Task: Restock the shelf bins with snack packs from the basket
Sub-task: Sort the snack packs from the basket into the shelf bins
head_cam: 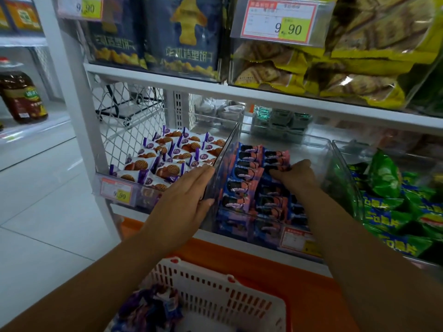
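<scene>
left hand (189,195) lay flat, fingers straight, against the left wall of the middle bin (223,164), likely steadying it. right hand (297,176) reached inside, fingers bent onto the packs (242,178), likely squaring their two rows; pinching or just pressing, i couldn't tell. three bins lined the shelf (239,238); one basket (215,291) sat below.

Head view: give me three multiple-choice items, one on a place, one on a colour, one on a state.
1. The right hand is: A on the floor; B on the blue-pink packs in the middle bin; C on the top shelf.
2. The basket is: A green; B black; C white.
3. The left hand: A lies open along the bin's wall; B grips a bottle; C makes a fist.
B: its fingers reach those packs. C: white slotted walls. A: straight fingers on the clear wall.
</scene>
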The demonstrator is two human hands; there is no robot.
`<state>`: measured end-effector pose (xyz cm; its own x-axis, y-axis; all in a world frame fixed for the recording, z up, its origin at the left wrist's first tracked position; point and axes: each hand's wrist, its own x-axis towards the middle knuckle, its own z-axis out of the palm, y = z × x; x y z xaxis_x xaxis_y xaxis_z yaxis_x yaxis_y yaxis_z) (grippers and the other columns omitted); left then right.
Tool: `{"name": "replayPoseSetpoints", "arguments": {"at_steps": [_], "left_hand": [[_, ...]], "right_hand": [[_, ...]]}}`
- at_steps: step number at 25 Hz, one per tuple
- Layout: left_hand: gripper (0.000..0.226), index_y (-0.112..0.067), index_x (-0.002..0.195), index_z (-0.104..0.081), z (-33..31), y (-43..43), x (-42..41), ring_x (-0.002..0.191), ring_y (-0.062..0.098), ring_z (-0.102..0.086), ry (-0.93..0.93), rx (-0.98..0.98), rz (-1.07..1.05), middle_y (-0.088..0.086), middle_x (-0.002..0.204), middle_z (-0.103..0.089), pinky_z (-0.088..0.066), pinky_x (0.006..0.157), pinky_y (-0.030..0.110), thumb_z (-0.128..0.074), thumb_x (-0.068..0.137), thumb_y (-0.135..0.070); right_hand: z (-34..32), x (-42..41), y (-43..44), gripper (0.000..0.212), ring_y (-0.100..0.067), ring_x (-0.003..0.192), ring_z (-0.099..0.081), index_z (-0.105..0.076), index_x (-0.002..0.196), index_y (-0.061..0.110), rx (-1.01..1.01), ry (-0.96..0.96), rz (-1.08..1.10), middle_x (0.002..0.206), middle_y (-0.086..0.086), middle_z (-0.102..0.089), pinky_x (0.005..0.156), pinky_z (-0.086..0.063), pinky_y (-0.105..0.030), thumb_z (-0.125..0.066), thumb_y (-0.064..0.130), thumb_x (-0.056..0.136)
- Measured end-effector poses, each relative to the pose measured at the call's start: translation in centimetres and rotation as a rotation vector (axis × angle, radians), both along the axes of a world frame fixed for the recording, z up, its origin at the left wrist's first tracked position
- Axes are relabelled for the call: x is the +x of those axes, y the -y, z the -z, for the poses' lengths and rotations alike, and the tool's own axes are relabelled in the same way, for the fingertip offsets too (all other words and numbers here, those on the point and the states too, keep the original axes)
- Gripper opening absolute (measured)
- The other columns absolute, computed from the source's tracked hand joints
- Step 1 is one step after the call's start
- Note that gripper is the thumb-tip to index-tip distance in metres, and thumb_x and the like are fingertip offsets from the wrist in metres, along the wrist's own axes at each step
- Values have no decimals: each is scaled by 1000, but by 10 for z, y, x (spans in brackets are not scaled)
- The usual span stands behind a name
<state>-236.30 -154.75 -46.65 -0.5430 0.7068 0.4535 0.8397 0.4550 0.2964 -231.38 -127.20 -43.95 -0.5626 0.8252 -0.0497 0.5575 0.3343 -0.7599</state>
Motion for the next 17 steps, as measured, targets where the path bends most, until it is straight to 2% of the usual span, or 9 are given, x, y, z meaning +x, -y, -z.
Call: {"name": "replayPoseSetpoints", "arguments": {"at_steps": [2,4,7,9,11,13,15,16,17], "left_hand": [[61,-21,154,-23,2,8,7,145,12,-21,-13,14,-32,-3,158,-26,-11,114,26,-49,99,-32],[53,-19,149,-34,2,20,21,139,12,-30,-45,77,-50,-1,152,-38,-18,112,27,-48,99,-30],[46,-16,141,-47,18,40,47,129,14,-41,-39,34,16,2,141,-49,-28,108,26,-44,97,-31],[44,-16,138,-51,54,57,64,126,20,-48,29,-118,55,5,140,-52,-38,103,31,-49,96,-28],[44,-14,134,-55,102,78,79,123,30,-55,115,-327,98,10,138,-54,-49,97,42,-48,93,-30],[44,-14,139,-50,137,95,91,130,31,-47,289,-551,127,9,147,-43,-45,104,45,-47,98,-30],[45,-16,145,-40,162,106,100,136,28,-37,502,-766,87,5,156,-29,-37,109,40,-44,102,-30],[47,-18,148,-36,173,110,105,137,28,-35,571,-815,50,4,157,-25,-37,109,39,-43,103,-30],[49,-19,150,-34,185,113,110,137,29,-34,617,-838,19,5,158,-23,-36,109,40,-43,103,-30]], "right_hand": [[-11,9,4,75,-34,119,-51,-36,131,2,114,-39,3,133,-21,-47,88,-44,-33,-77,38,79],[-26,25,17,56,-30,109,-56,-44,126,6,282,-186,-12,123,-15,-52,89,-48,-36,-70,34,84],[-40,67,75,23,-9,77,-52,-48,111,15,386,-470,-208,90,5,-51,70,-46,-25,-59,23,93],[-22,95,124,14,-6,69,-50,-46,105,22,403,-463,-413,81,8,-51,61,-42,-18,-56,20,95],[28,112,159,15,-8,68,-53,-47,109,24,382,-227,-628,83,6,-54,58,-43,-21,-54,23,96],[95,117,178,16,-12,68,-53,-48,113,22,323,215,-836,91,3,-54,59,-47,-27,-51,24,97],[170,121,185,17,-16,78,-53,-50,116,20,175,640,-1025,106,-1,-54,79,-53,-37,-47,17,99],[203,124,183,30,-22,96,-55,-47,129,18,117,792,-1085,124,-7,-50,94,-49,-39,-46,13,100],[233,128,180,45,-29,118,-48,-37,143,16,91,903,-1102,144,-12,-38,105,-41,-41,-46,12,99]]}}
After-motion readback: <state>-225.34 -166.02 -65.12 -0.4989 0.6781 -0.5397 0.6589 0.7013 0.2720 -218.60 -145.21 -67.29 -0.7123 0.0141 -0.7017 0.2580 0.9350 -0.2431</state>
